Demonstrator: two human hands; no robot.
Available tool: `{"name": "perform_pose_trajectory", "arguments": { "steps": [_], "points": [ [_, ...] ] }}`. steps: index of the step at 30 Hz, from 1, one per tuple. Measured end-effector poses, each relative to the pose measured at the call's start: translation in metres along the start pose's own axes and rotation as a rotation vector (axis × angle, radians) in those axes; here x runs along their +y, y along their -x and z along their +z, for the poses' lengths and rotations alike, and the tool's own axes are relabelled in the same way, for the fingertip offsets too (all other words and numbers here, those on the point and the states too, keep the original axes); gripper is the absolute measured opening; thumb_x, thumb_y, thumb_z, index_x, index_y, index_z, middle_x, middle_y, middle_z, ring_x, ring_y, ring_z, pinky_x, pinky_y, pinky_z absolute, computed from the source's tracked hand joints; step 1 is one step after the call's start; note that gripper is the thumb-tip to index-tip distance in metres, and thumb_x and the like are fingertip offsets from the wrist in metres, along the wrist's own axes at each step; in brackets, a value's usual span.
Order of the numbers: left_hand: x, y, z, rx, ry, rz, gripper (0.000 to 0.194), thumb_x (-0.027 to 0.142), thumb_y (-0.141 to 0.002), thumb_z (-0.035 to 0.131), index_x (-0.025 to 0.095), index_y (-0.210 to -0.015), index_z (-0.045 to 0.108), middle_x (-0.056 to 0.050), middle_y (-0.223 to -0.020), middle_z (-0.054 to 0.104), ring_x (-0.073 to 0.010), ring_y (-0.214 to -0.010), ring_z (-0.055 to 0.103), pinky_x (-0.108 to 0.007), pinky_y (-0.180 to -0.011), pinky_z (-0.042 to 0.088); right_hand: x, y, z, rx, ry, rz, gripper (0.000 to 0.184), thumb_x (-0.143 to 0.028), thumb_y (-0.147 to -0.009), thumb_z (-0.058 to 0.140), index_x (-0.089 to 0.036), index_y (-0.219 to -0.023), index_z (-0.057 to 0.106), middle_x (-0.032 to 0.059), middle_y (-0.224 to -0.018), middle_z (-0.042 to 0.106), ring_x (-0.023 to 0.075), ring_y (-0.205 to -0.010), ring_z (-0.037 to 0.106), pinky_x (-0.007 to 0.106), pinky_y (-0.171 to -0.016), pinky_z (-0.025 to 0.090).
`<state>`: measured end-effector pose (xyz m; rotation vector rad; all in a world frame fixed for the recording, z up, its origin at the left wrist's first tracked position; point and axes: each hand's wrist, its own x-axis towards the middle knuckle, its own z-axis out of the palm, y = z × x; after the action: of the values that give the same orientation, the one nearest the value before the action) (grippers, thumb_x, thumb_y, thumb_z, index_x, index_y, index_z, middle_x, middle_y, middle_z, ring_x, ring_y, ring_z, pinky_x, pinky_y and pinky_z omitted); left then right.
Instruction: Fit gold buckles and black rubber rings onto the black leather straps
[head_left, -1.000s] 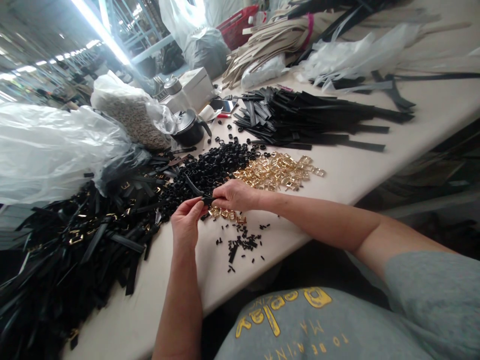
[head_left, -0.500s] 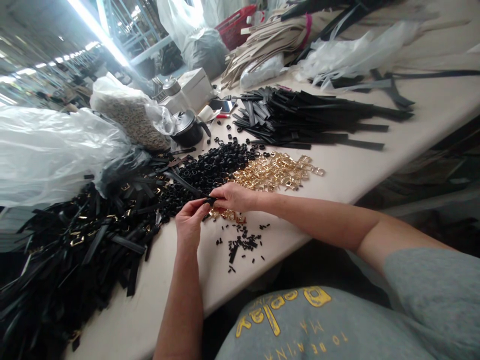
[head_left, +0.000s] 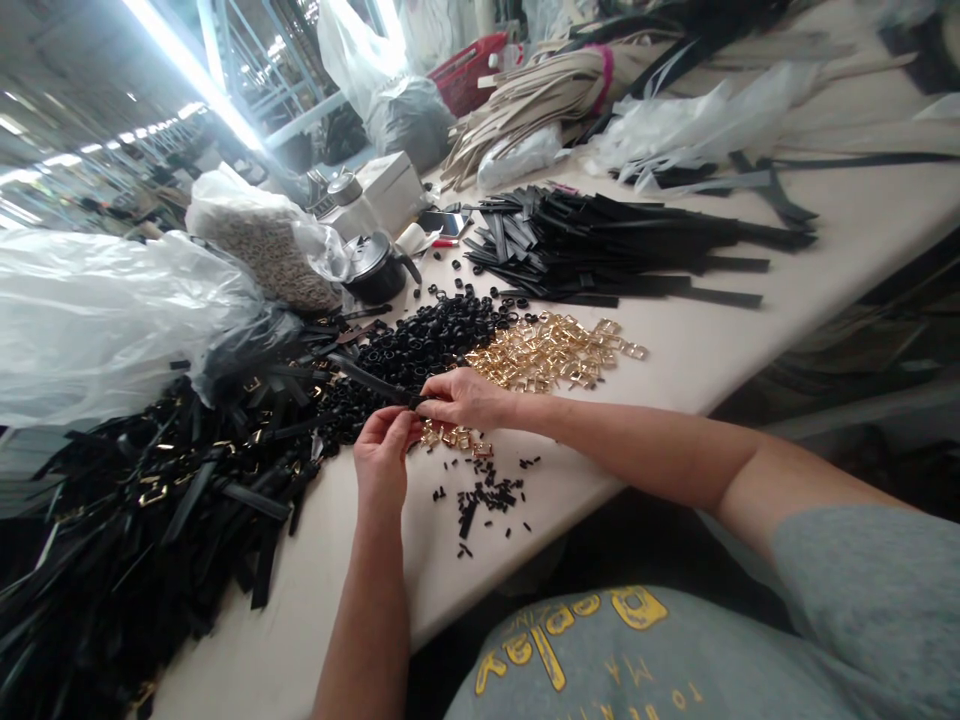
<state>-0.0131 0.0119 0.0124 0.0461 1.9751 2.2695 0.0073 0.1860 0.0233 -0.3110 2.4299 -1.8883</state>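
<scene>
Closest is a grey shirt with yellow letters, by the edge of a long, pale table. On the table are lots of tiny black bits. Just past them, the left hand and the right hand are close together. The thumb and fingers of each hand are pinched narrow on one end of a flat black strap. That end is between the hands, and the rest pokes up and away to the left, over a heap of small black rings. I can't tell just what is in the fingertips, as it is too small and dark. To the left is a big, messy pile of black straps with gold buckles. Shiny gold square buckles lie past the right hand, beside the rings. Farther back are a pile of flat black strips, a black pot with a silver lid and a see-through plastic bag full of small pale bits. Way back are a bundle of long beige strips with a pink tie and a red plastic basket.
</scene>
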Motion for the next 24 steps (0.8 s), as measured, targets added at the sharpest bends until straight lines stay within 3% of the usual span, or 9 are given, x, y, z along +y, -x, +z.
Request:
{"name": "perform_pose_trajectory", "arguments": {
  "steps": [4,10,18,24],
  "points": [
    [0.003,-0.008,-0.003,0.068,0.151,-0.073,0.043,0.043,-0.057,0.087,0.017,-0.082,0.064,0.0,-0.072,0.07,-0.0091,-0.058,0.066,-0.018,-0.057,0.053,-0.002,0.0,0.0,-0.018,0.003,0.017,0.016,-0.026,-0.087,0.06,-0.012,-0.085,0.068,-0.0027,-0.062,0.064,0.0052,-0.053,0.053,0.017,-0.054,0.036],
    [-0.001,-0.007,0.0,0.076,0.206,-0.092,0.045,0.035,-0.05,0.092,0.016,-0.069,0.056,0.004,-0.068,0.068,-0.0061,-0.059,0.065,-0.015,-0.061,0.053,-0.003,0.001,0.001,0.024,0.15,-0.011,0.014,-0.023,-0.084,0.061,-0.013,-0.078,0.069,-0.0044,-0.058,0.058,0.0045,-0.053,0.044,0.018,-0.053,0.03],
    [-0.01,-0.001,0.015,0.078,0.225,-0.075,0.043,0.034,-0.046,0.093,0.016,-0.068,0.061,0.002,-0.072,0.069,-0.0088,-0.064,0.065,-0.019,-0.064,0.051,-0.002,0.001,-0.001,-0.004,0.145,0.014,0.017,-0.026,-0.087,0.061,-0.014,-0.079,0.068,-0.0018,-0.059,0.064,0.0064,-0.053,0.053,0.02,-0.055,0.036],
    [-0.016,-0.001,0.016,-0.013,0.135,-0.062,0.037,0.041,-0.055,0.089,0.015,-0.069,0.066,0.001,-0.064,0.063,-0.0086,-0.056,0.054,-0.023,-0.058,0.041,0.015,-0.002,0.0,0.016,0.02,-0.043,0.022,-0.032,-0.085,0.061,-0.019,-0.066,0.063,0.004,-0.053,0.063,0.0127,-0.043,0.054,0.027,-0.041,0.039]
  ]
}}
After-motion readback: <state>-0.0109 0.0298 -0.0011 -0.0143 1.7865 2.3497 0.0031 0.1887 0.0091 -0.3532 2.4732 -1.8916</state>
